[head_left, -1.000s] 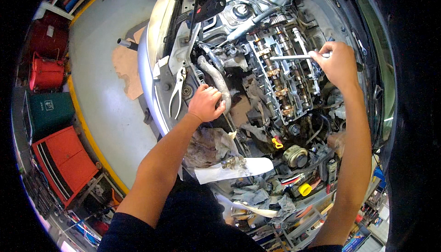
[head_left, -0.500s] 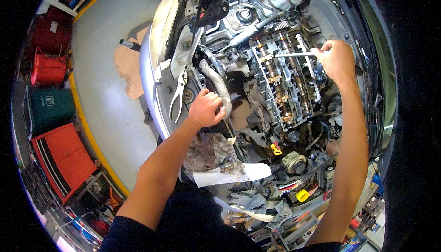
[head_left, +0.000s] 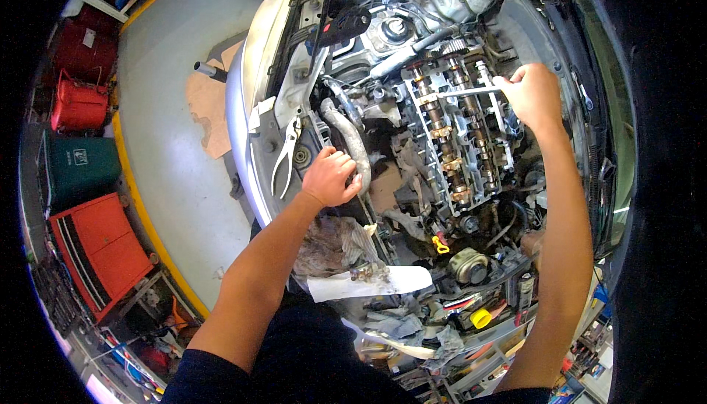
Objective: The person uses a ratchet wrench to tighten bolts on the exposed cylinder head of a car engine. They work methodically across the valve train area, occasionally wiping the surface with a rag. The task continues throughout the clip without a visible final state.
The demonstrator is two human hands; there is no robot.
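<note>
Right of the upper centre, we have the right hand (head_left: 529,98) closed round one end of a slim silver tool (head_left: 471,92). The tool lies level across the upper part of the two camshafts (head_left: 480,135), its free end over the left one; we cannot tell whether it touches. Near the centre, our left hand (head_left: 333,177) is loosely curled just beside the grey hose (head_left: 349,135); we cannot tell whether it grips anything. Left of the hose, pliers (head_left: 288,157) lie with their handles pointing down the frame. Below the hands we see white paper (head_left: 405,280), a yellow pull (head_left: 440,245) and a yellow cap (head_left: 481,319). At the far left stand a green bin (head_left: 82,168) and a red cabinet (head_left: 107,249).
</note>
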